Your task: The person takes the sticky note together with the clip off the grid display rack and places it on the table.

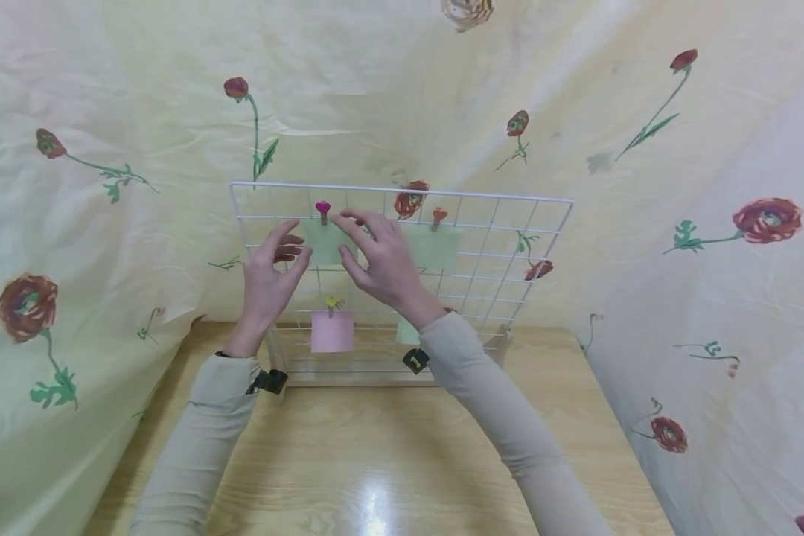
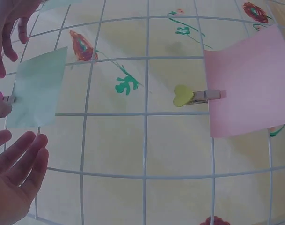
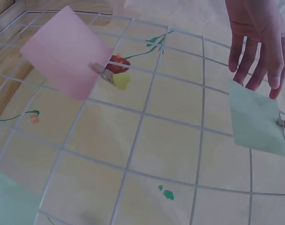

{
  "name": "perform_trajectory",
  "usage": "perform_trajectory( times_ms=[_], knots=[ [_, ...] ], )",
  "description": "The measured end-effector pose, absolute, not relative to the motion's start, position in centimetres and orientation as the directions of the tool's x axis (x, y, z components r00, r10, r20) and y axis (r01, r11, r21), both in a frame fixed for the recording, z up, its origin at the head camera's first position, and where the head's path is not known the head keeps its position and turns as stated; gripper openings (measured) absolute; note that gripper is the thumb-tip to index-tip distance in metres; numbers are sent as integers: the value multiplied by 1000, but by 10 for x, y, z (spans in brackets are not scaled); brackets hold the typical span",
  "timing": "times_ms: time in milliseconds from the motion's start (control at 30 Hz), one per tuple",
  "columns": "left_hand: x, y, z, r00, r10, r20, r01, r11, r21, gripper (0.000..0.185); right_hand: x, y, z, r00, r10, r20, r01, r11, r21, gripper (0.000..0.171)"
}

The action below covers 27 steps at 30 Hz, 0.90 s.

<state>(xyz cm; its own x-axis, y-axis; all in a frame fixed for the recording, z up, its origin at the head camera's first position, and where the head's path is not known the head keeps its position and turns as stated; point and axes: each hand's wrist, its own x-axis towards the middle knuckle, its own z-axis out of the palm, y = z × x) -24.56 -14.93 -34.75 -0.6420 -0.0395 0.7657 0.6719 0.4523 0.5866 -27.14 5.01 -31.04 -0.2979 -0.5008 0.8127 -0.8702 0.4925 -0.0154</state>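
We've got both hands up at the wire grid [image 1: 496, 246], which stands upright at the back of the counter [image 1: 375, 447]. Left hand [image 1: 268, 279]: fingers spread & relaxed, holding nothing, just beside the green note's [image 1: 321, 242] left edge. Right hand [image 1: 382, 260]: fingers straight, loosely apart, tips near the pink heart clip [image 1: 322, 209] that pins the note to the top row, so it hangs flat. Pink note [image 1: 332, 331] hangs lower, under a yellow clip [image 1: 333, 301].
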Motion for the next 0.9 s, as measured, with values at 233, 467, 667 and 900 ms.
perform_trajectory(
  times_ms=[233, 467, 667, 900],
  knots=[
    [-249, -148, -346, -651, -104, 752, 660, 411, 629, 36, -273, 40, -303, -338, -475, 812, -861, 504, -64, 46],
    [-247, -142, -334, -636, -151, 757, 675, 368, 640, 28, -267, 31, -299, -415, -418, 808, -848, 499, -177, 45],
    [-231, -132, -314, -627, -165, 761, 686, 346, 641, 22, -265, 26, -298, -474, -405, 782, -828, 508, -239, 44],
    [-230, -129, -309, -617, -182, 766, 686, 352, 637, 19, -265, 22, -296, -527, -388, 756, -820, 466, -332, 49]
  ],
)
